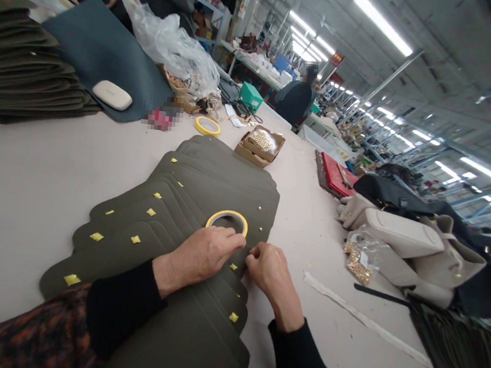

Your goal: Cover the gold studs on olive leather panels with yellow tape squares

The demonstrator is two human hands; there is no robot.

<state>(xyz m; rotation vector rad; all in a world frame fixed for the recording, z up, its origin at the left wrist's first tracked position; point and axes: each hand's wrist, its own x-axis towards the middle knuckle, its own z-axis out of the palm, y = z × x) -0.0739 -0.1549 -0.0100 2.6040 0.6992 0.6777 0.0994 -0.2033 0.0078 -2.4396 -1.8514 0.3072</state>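
Fingers of the left hand (201, 255) close on the near rim of a roll of yellow tape (245, 224), which sits above a fan of overlapping olive-grey panels (212, 172). Just beside it, the right hand (269, 265) is curled, thumb and fingertips drawn together at the panels' right side; whether anything thin is pinched there cannot be told. Both hands are bare, with black cuffs.

The panels spread down the middle of the pale worktop (116, 177), running from near the wearer towards its far edge. Small yellow patches (72, 279) dot both sides of the fan. On the left they reach almost to the far end; on the right they show from the near end up to the hands. Beyond the hands, the right side shows two small metal studs (261, 229) and no patch. Judging by this, the left side looks largely covered and the right only partly, though the overlaps and hands hide some spots.

Towards the worktop's far edge are a second tape roll (207, 133) and an open carton of gold-coloured pieces (252, 154). A tall stack of dark panels (26, 70) fills the far left corner area; pale handbags (401, 231) lie along the right side.
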